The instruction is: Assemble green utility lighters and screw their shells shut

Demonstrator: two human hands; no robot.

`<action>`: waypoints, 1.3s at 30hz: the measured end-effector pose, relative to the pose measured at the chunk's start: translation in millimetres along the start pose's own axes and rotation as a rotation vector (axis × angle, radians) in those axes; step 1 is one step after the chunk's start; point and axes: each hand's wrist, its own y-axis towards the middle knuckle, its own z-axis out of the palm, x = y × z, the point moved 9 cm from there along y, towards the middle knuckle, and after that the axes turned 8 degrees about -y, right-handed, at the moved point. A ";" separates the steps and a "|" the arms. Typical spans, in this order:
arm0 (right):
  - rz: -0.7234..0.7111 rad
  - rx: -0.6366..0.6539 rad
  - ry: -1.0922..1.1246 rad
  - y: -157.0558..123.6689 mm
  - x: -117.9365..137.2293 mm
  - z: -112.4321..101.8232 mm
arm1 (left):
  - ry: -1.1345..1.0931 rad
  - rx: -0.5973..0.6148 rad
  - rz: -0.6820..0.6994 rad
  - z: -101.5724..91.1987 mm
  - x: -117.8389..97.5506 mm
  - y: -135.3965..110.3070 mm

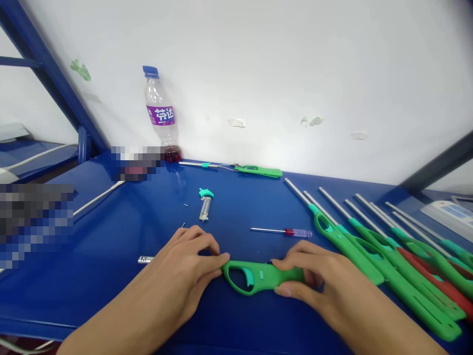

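Note:
A green long-neck gas lighter (271,276) with a teal trigger lies sideways low over the blue tabletop, between my two hands. The fingers of my left hand (188,271) pinch its neck end beside the trigger loop. Past my left wrist pokes a silver metal tube tip (145,259); my hand hides the stretch between it and the green body. My right hand (314,268) grips the handle end with thumb and fingertips. Beyond the hands lie a screwdriver (298,232) with a red and purple handle, a small clear fuel tank (205,208) and a teal trigger piece (206,193).
Several green lighters (369,251) and a red one (449,286) lie in a row at the right. Against the wall are an opened lighter (258,171) and a soda bottle (160,108). A white cable (99,197) crosses the left side; a white device (451,214) stands far right.

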 end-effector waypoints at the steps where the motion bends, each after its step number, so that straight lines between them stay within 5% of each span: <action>1: 0.024 0.014 0.005 0.2 -1.7 1.1 | 0.039 -0.062 0.015 -6.3 -1.3 -0.5; 6: 0.079 0.007 0.021 -0.1 -6.5 2.9 | 0.214 -0.320 -0.020 -51.0 4.3 -15.8; 9: 0.078 -0.013 0.004 -0.4 -7.6 3.5 | 0.297 -0.260 -0.064 -64.7 15.8 -24.3; 14: -0.015 -0.074 -0.042 0.2 -3.0 0.8 | 0.183 0.008 -0.216 -40.9 37.5 -26.2; 18: -0.159 -0.159 -0.079 -2.0 4.9 -1.5 | 0.069 0.130 -0.224 -13.5 34.7 -23.5; 27: -0.245 -0.146 -0.109 0.8 17.7 0.2 | 0.098 0.082 -0.240 -12.2 28.9 -21.2; 35: -0.185 -0.149 -0.066 2.8 21.4 -2.2 | 0.204 -0.014 -0.078 -10.4 13.5 -19.5; 39: -0.205 -0.273 -0.116 -7.7 21.0 -15.4 | 0.141 -0.019 -0.057 -9.4 14.3 -23.3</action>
